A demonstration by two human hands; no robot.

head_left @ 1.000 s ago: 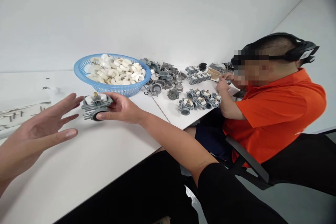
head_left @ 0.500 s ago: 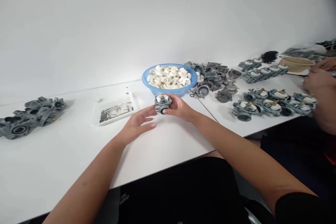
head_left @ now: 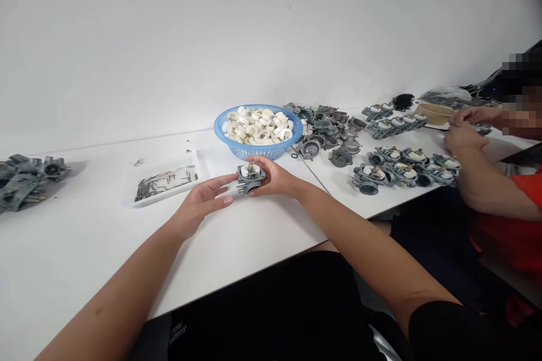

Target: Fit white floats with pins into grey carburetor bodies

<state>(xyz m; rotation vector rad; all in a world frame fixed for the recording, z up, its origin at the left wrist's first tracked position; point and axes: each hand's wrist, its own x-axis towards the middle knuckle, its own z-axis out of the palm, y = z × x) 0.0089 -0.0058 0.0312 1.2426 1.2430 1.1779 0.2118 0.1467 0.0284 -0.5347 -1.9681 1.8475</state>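
gripping the grey metal part point(head_left: 249, 179) from its 3 o'clock side, the right hand point(head_left: 277, 177) held it white insert point(head_left: 256, 171) uppermost. the left hand point(head_left: 203, 203) was spread open at 8 o'clock; whether it touched could not be told. the blue basket point(head_left: 258, 153) sat at 12 o'clock, the tray point(head_left: 166, 195) at 9. a level hold with no pressure on the insert seemed best. pale lettering point(head_left: 176, 333) on dark clothing at 7 o'clock was too small to read.
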